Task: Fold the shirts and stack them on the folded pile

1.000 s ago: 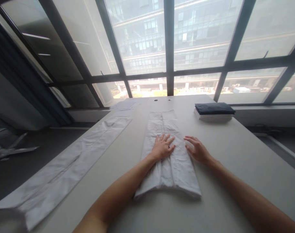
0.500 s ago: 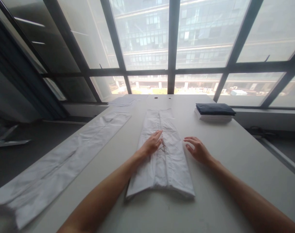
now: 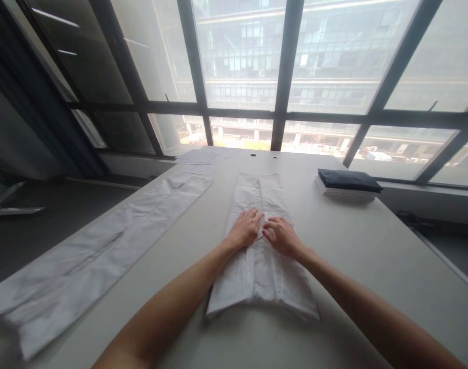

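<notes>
In the head view a long, folded white garment (image 3: 262, 279) lies lengthwise on the white table in front of me. A seam or placket runs down its middle, and the cloth is creased there. My left hand (image 3: 247, 226) rests flat on the left half, fingers stretched toward the centre line. Just right of that line, my right hand (image 3: 283, 236) is at the cloth with curved fingers, its thumb a little apart from the forefinger. The fingertips of both hands are close together. Whether the right fingertips press on the cloth is hard to see.
Along the left table edge stretches another long white garment (image 3: 103, 251). Paper-like white sheets (image 3: 199, 156) lie at the far left. On the right stands a stack of folded white cloth (image 3: 345, 193) topped by a dark blue folded piece (image 3: 349, 180). Windows rise behind the table.
My right hand has moved left from beside the garment to its centre line. My left hand stays on the cloth, now lying flatter. The whole view has tilted slightly.
</notes>
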The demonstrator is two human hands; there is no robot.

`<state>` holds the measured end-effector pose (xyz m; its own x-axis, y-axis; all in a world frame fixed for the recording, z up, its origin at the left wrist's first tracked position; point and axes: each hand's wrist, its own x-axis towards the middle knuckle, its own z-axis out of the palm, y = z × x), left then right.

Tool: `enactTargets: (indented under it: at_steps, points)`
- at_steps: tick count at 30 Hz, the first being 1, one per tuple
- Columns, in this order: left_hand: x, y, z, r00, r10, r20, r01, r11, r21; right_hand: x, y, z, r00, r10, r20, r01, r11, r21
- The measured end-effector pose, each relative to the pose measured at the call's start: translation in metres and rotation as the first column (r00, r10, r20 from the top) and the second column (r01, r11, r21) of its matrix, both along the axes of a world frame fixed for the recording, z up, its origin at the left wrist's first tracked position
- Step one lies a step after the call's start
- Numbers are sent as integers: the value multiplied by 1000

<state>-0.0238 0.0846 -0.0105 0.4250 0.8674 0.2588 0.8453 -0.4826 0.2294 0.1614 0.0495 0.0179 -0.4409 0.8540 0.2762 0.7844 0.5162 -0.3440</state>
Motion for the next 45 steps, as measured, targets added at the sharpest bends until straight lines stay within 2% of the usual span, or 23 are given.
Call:
enactTargets:
  at_steps: [2, 5, 9, 13, 16, 18, 21, 24, 26, 28, 31, 35, 40, 45]
  points:
    - [0, 0, -1, 1000, 7, -5, -7, 1000, 7, 2, 4, 1, 994, -96, -57, 96, 995, 11]
    - [1, 1, -1, 1000, 22, -16, -21, 1000, 19, 21, 10, 2, 940, -206, -272, 212, 977, -7]
    - [2, 2, -1, 1000, 26, -1, -26, 999, 26, 73, 10, 1, 741, -346, -575, 308, 937, -167]
    - [2, 4, -2, 999, 35, 28, -35, 999, 4, 137, 4, -8, 559, -536, -633, 357, 844, -399]
    - [2, 4, -2, 998, 40, 54, -39, 999, -11, 176, 2, -15, 494, -602, -627, 400, 798, -450]
    - [3, 3, 0, 998, 45, 53, -44, 999, -22, 189, 3, -15, 524, -620, -584, 489, 780, -390]
    - [4, 3, 3, 998, 49, 35, -48, 998, -30, 183, 6, -7, 644, -584, -495, 559, 800, -218]
    - [4, 2, 6, 998, 51, 27, -50, 998, -31, 150, 9, -2, 786, -480, -390, 511, 859, -27]
    - [4, 2, 6, 998, 51, 27, -50, 998, -25, 124, 9, -5, 878, -413, -241, 442, 893, 82]
    - [4, 1, 6, 999, 48, 22, -48, 999, -11, 104, 7, -14, 929, -366, -57, 370, 920, 128]
    - [3, 0, 6, 999, 49, 4, -49, 999, 0, 92, 2, -30, 923, -359, 136, 351, 933, 82]
    - [3, 0, 8, 999, 45, -7, -45, 999, -12, 97, 1, -41, 890, -409, 200, 416, 910, 11]
    - [3, 3, 10, 999, 41, -1, -41, 999, -29, 96, 1, -34, 871, -420, 255, 443, 896, -39]
    - [1, 6, 11, 999, 3, 34, -2, 999, -43, 86, -9, -20, 833, -462, 305, 491, 871, -23]
